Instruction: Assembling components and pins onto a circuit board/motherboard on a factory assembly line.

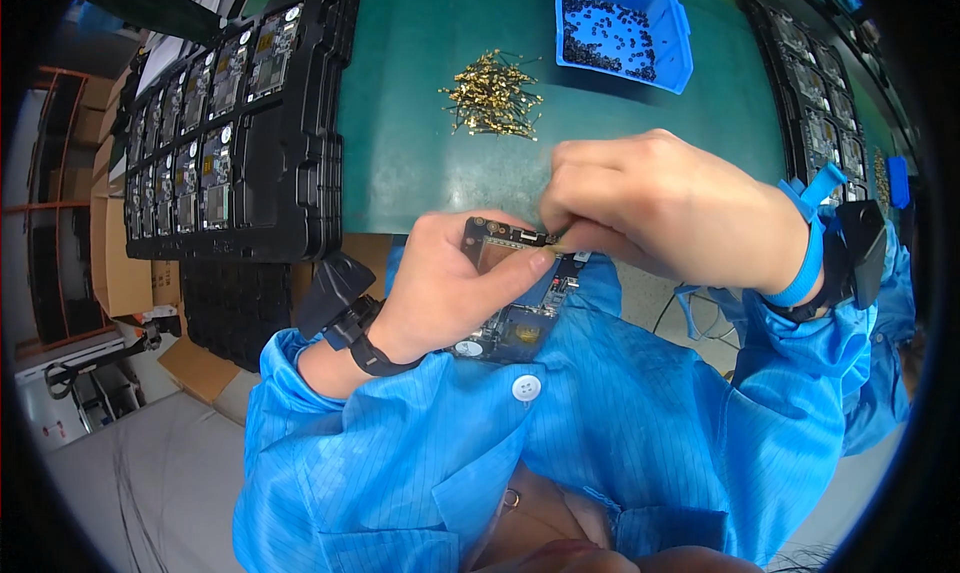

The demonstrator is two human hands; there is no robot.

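Note:
A dark circuit board [520, 325] is tilted in front of my chest, just off the near edge of the table. My left hand [447, 278] grips it by its left side, thumb lying across its face toward the top edge. At that top edge my right hand [620, 195] is closed, its thumb and fingertips pinched together by the left thumb tip. Whatever the pinch holds is too small and too covered to make out. Beyond the hands a loose pile of small gold-ended parts with dark stems [495, 95] lies on the green table [400, 163].
A blue bin [680, 48] of small black round pieces stands at the far right of the pile. Black trays [325, 163] holding several circuit boards are stacked on the left. Another board tray [815, 83] lies at the right. Cardboard boxes [125, 273] stand beyond the left stack.

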